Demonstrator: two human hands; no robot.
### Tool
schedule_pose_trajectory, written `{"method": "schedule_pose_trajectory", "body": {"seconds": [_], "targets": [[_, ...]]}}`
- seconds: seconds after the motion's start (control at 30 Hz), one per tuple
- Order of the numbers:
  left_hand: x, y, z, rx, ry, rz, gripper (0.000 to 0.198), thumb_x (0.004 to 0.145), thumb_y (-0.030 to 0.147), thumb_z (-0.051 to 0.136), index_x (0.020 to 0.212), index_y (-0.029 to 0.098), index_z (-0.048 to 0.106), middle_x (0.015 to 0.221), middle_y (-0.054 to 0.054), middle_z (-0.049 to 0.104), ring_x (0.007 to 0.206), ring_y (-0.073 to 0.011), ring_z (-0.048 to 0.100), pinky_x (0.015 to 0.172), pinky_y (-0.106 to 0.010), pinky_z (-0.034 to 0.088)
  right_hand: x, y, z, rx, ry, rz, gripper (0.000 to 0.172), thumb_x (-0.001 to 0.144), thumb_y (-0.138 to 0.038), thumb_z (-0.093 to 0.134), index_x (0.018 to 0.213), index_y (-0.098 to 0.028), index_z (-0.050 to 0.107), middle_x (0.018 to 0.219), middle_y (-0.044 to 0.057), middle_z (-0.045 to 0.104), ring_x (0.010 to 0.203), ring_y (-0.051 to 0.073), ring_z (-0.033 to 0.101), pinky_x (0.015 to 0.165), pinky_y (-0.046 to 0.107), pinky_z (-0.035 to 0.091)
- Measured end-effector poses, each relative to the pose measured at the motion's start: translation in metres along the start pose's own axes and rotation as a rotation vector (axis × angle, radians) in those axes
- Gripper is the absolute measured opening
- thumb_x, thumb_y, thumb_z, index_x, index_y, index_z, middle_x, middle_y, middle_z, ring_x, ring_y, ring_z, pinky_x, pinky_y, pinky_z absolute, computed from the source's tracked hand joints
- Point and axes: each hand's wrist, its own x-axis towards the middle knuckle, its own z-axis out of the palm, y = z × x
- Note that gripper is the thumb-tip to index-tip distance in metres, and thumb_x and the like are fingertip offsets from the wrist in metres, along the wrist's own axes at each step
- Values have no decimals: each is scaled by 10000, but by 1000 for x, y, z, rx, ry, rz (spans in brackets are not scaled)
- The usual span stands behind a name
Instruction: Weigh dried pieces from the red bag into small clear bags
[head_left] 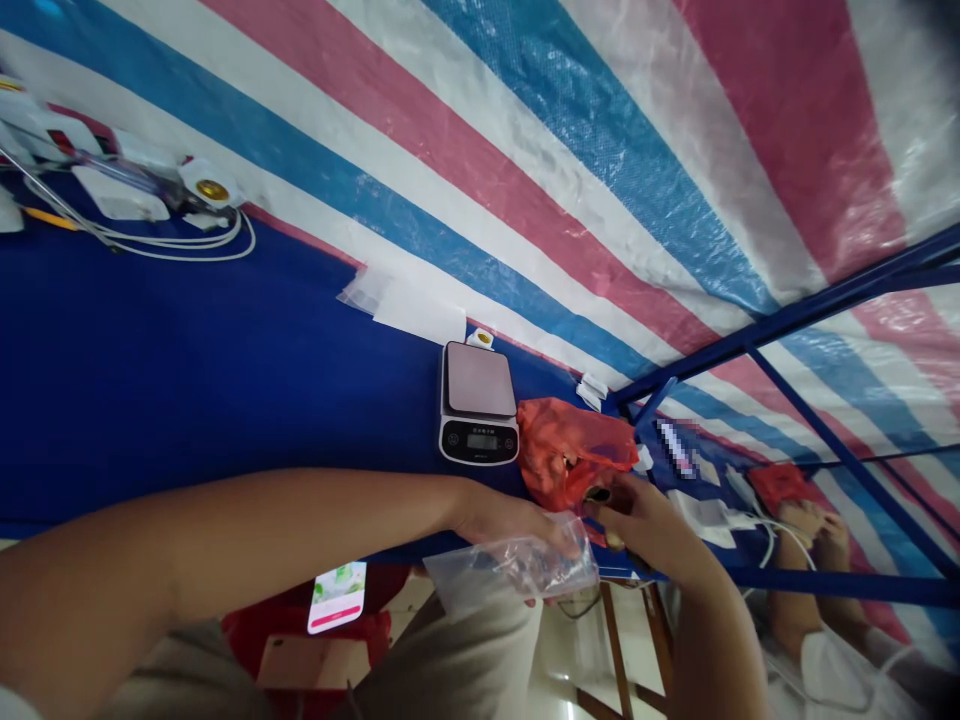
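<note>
My left hand (pixel 517 525) grips a clear plastic bag (pixel 480 580) near the table's front edge, its fingers partly behind the film. My right hand (pixel 637 515) is closed at the lower right of a red plastic bag (pixel 551 430). A small dark piece with a brownish rim (pixel 598 494) shows by its fingertips; I cannot make out its kind or what the fingers enclose. The red bag lies bunched, its contents mostly hidden. Touching its left side is a digital kitchen scale (pixel 480 400) with a bare platform and an unreadable display.
White sheets (pixel 420 308) and a tape roll (pixel 480 338) lie behind the scale. Cables and devices (pixel 172 195) sit at the back left. A lit phone (pixel 337 597) is below the table edge. Beyond the blue metal frame (pixel 810 400), another person's hands (pixel 814 525) touch a red bag.
</note>
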Motion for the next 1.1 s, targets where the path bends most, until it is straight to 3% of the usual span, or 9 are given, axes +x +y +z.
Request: {"method": "schedule_pose_trajectory", "body": {"seconds": [0.17, 0.3, 0.47, 0.53, 0.63, 0.7, 0.83, 0.97, 1.1], "targets": [[6, -2, -4, 2, 34, 32, 498, 634, 463, 820, 1027, 223, 631, 866, -38, 670, 759, -245, 707, 695, -409, 600, -22, -22, -4, 30, -179, -44, 200, 835, -393, 737, 902, -226, 650, 687, -41, 578, 570, 127, 506, 502, 228, 374], [5, -4, -3, 2, 64, 38, 586, 613, 442, 865, 1092, 252, 587, 944, -26, 674, 782, -214, 704, 704, -351, 577, -30, -40, -5, -71, -245, -56, 151, 818, -322, 753, 898, -219, 675, 663, -43, 558, 576, 117, 477, 483, 204, 334], [5, -4, -1, -28, 102, 59, 605, 571, 355, 870, 1103, 237, 607, 990, -23, 662, 765, -178, 682, 699, -312, 554, -33, -51, -9, 19, -378, -48, 233, 864, -390, 738, 993, -199, 701, 731, -19, 582, 591, 109, 496, 502, 199, 368], [5, -2, -1, -8, 99, 84, 573, 582, 343, 851, 1094, 226, 619, 995, -32, 662, 756, -180, 679, 678, -306, 549, -29, -51, -9, 108, -315, -60, 287, 893, -464, 711, 974, -189, 694, 719, -17, 578, 558, 100, 486, 497, 204, 375], [3, 1, -2, -2, 91, 91, 576, 589, 348, 850, 1106, 232, 621, 964, -34, 665, 766, -194, 683, 657, -304, 546, -22, -49, -2, 238, -63, -101, 355, 882, -538, 713, 950, -193, 670, 699, -18, 585, 542, 97, 482, 489, 201, 373], [2, 2, -2, -20, 64, 80, 556, 594, 368, 837, 1086, 220, 628, 914, -41, 667, 785, -225, 692, 680, -343, 563, -18, -49, 6, 290, 38, -113, 386, 869, -570, 718, 958, -198, 660, 683, -16, 590, 550, 107, 499, 486, 202, 379], [1, 2, -2, -13, -59, 137, 416, 704, 407, 708, 1036, 161, 664, 938, -84, 680, 861, -275, 709, 770, -433, 573, -16, -54, 21, 301, 79, -147, 424, 829, -580, 753, 972, -189, 675, 708, 2, 616, 584, 126, 535, 510, 215, 414], [0, 0, -4, -39, -104, 167, 403, 732, 404, 643, 1046, 154, 680, 1008, -101, 682, 917, -292, 713, 806, -457, 567, -14, -60, 33, 365, 226, -180, 437, 810, -589, 762, 979, -198, 667, 779, 12, 638, 627, 137, 556, 534, 222, 439], [-2, 3, -5, -107, -95, 214, 431, 703, 401, 629, 1065, 172, 682, 1046, -99, 675, 902, -289, 708, 817, -479, 561, -14, -60, 38, 395, 159, -189, 420, 856, -570, 726, 1062, -213, 649, 777, -6, 623, 587, 124, 532, 524, 222, 439]]}}
